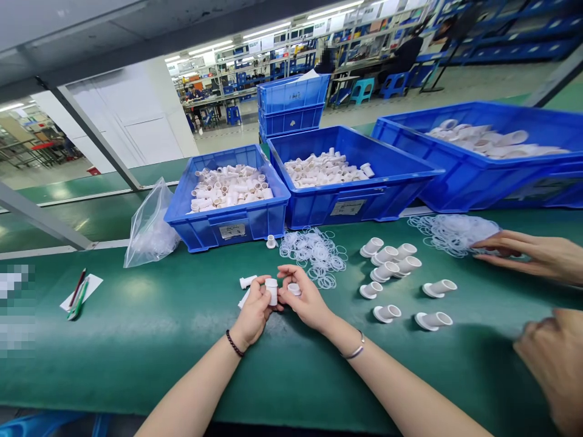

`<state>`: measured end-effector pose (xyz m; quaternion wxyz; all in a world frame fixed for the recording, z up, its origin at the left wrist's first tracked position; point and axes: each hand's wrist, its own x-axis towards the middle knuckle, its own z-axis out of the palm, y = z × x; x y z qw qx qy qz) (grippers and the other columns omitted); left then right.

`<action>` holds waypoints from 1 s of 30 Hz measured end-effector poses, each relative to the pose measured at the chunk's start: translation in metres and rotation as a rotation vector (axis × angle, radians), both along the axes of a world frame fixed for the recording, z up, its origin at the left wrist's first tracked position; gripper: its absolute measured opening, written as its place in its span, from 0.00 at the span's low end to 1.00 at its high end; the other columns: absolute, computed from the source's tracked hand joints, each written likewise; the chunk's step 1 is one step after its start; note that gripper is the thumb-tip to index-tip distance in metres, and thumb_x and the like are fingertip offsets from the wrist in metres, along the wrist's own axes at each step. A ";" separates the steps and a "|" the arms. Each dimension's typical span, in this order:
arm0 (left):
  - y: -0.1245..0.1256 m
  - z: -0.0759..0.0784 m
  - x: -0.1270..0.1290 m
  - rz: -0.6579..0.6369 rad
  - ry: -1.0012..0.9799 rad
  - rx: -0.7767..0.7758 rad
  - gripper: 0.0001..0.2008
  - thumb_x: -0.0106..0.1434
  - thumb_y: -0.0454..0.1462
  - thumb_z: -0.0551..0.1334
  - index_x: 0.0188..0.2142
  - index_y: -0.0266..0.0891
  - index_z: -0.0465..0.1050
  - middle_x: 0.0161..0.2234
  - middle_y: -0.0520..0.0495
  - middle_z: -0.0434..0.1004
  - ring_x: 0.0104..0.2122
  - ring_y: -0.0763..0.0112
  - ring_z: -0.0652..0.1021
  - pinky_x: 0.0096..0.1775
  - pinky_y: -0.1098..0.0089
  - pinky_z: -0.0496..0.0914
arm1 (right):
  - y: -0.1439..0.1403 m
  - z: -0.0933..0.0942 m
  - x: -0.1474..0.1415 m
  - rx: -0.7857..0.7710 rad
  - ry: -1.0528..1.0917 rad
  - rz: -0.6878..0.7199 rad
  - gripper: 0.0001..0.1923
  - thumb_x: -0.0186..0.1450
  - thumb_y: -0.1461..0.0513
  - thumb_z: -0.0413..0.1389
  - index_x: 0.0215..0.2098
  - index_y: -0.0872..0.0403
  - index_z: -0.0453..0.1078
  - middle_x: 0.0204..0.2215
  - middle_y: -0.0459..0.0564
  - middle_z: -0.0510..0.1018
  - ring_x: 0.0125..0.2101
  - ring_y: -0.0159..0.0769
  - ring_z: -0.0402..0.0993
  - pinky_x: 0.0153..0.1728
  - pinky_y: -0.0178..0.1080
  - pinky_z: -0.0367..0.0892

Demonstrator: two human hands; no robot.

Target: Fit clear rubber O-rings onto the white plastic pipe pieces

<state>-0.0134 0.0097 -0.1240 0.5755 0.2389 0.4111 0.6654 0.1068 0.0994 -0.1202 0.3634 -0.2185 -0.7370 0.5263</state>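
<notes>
Head view, from the left: pens [79,294] on a slip of paper [94,284], well apart from the hands on the green table [136,346], then a clear bag [155,237] just beside the left blue bin [195,237] — heaped with white pieces, probably placed at the back to leave working room in front. Below that bin, two loose pieces [248,281] beside the left hand [252,317], one lying on its side, the other mostly hidden. Left hand closed in a fingertip grip on a white tube [271,291], over the table and near the right hand [312,305]; long axis close to vertical, wider collar up, likely to keep that end in plain sight. Right hand curled around a short white piece [294,289], round end upward, remainder lost behind fingers. Just beyond, a heap of clear rings [314,249], spread loose, presumably for easy picking, below the middle blue bin [310,210]. Farther right, flanged tubes [386,271] standing flange down, open mouths up, leaning rightward to the eye — wide base presumably the reason for standing so. At far right, a third blue bin [449,176] behind, a second ring heap [455,232] touched by a co-worker's hand [542,254], and another co-worker hand [553,358], blurred, grip impossible to tell.
</notes>
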 end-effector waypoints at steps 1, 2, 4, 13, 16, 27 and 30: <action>0.000 0.001 0.000 -0.004 -0.003 0.004 0.23 0.58 0.46 0.66 0.47 0.40 0.60 0.35 0.49 0.71 0.32 0.71 0.72 0.36 0.69 0.67 | -0.001 0.001 0.000 0.034 -0.006 -0.014 0.18 0.62 0.62 0.53 0.50 0.53 0.60 0.37 0.49 0.71 0.30 0.31 0.70 0.32 0.37 0.69; 0.000 0.001 0.000 -0.007 -0.006 0.007 0.23 0.59 0.46 0.66 0.48 0.40 0.60 0.36 0.48 0.71 0.33 0.71 0.73 0.37 0.69 0.67 | -0.001 0.002 0.001 0.081 -0.016 -0.023 0.17 0.62 0.63 0.53 0.49 0.53 0.61 0.37 0.49 0.71 0.31 0.32 0.70 0.33 0.37 0.69; -0.001 0.002 0.000 0.003 -0.007 0.006 0.23 0.59 0.46 0.65 0.49 0.41 0.60 0.38 0.47 0.72 0.36 0.69 0.74 0.39 0.68 0.67 | -0.002 0.004 0.001 0.191 -0.037 -0.036 0.15 0.61 0.65 0.53 0.47 0.52 0.63 0.37 0.49 0.72 0.31 0.33 0.70 0.35 0.39 0.69; 0.001 -0.003 0.001 0.048 0.118 -0.017 0.25 0.58 0.44 0.67 0.51 0.42 0.62 0.37 0.48 0.72 0.32 0.72 0.72 0.35 0.70 0.67 | -0.001 0.003 0.001 0.375 -0.062 -0.067 0.10 0.63 0.65 0.52 0.44 0.52 0.65 0.35 0.49 0.74 0.30 0.33 0.71 0.34 0.38 0.70; 0.002 -0.008 0.000 0.056 0.170 -0.020 0.24 0.58 0.43 0.66 0.51 0.42 0.61 0.38 0.48 0.73 0.31 0.73 0.72 0.34 0.71 0.67 | 0.002 0.002 0.003 0.424 -0.066 -0.058 0.10 0.64 0.66 0.51 0.43 0.51 0.66 0.34 0.48 0.75 0.30 0.33 0.71 0.34 0.38 0.70; -0.002 0.001 0.005 0.000 0.049 -0.052 0.21 0.54 0.41 0.70 0.45 0.39 0.67 0.40 0.45 0.73 0.39 0.67 0.74 0.43 0.67 0.69 | -0.002 -0.003 0.000 0.022 0.039 -0.119 0.14 0.69 0.56 0.48 0.51 0.52 0.61 0.39 0.53 0.72 0.35 0.35 0.73 0.34 0.38 0.72; -0.003 0.004 0.010 -0.068 -0.016 -0.100 0.20 0.54 0.41 0.70 0.43 0.39 0.68 0.41 0.45 0.73 0.40 0.66 0.75 0.43 0.63 0.70 | -0.005 -0.008 -0.003 -0.055 0.051 -0.067 0.16 0.71 0.54 0.44 0.53 0.52 0.60 0.43 0.54 0.72 0.43 0.37 0.72 0.43 0.41 0.72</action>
